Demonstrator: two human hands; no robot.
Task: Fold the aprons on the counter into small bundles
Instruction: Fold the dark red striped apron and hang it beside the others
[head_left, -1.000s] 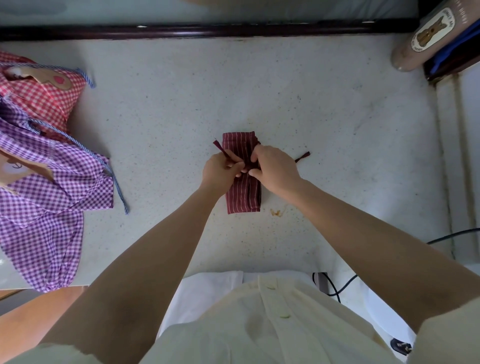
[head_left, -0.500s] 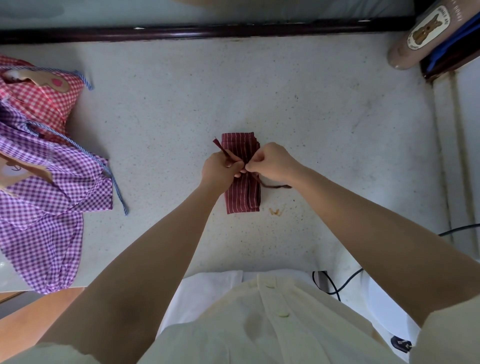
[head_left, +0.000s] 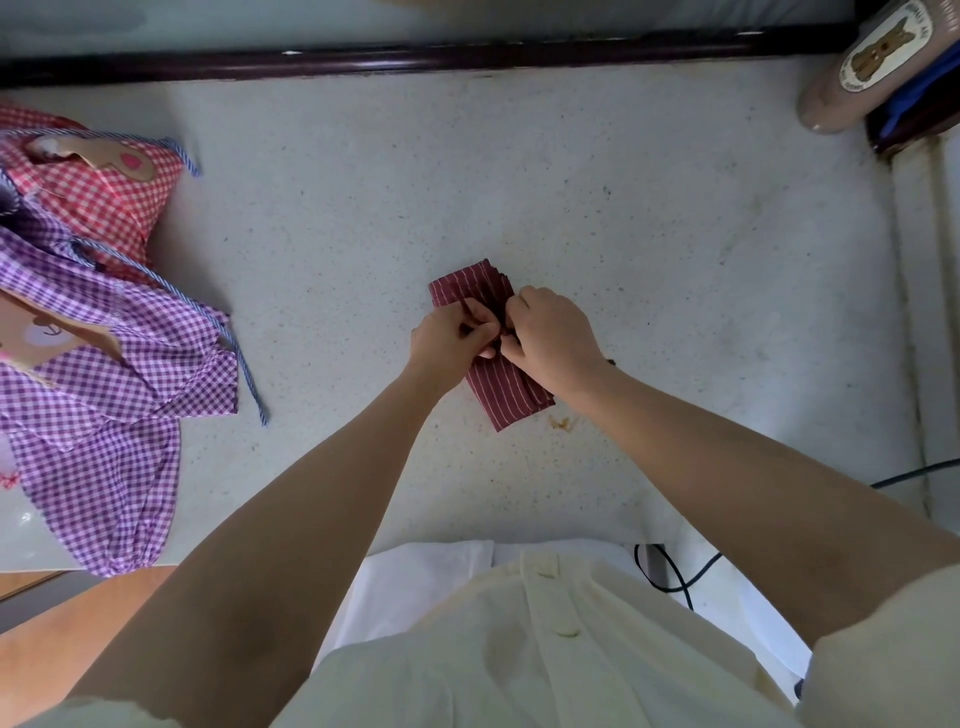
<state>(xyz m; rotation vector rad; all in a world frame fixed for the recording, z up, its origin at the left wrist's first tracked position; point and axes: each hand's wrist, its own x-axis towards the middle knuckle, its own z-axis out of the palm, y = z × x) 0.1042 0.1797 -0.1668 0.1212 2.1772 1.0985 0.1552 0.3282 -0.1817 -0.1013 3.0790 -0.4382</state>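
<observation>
Left hand (head_left: 449, 343) and right hand (head_left: 553, 338) pinch the tie (head_left: 500, 319) across the folded maroon striped apron (head_left: 501, 387); gingham aprons (head_left: 104, 364) lie at nine o'clock.

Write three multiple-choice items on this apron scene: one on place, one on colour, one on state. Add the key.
1. Where does the purple checked apron lie on the counter?
A. far left
B. far right
C. under the hands

2. What colour is the folded bundle?
A. plain blue
B. maroon with white stripes
C. green

3. What are the left hand and right hand doing?
A. lying flat
B. hanging off the counter
C. pinching at the bundle's middle

Key: 1 A, it lies at the left side of the view; 2 B, pale stripes run along the dark red cloth; 3 C, the fingers of both hands curl together over the bundle.
</observation>
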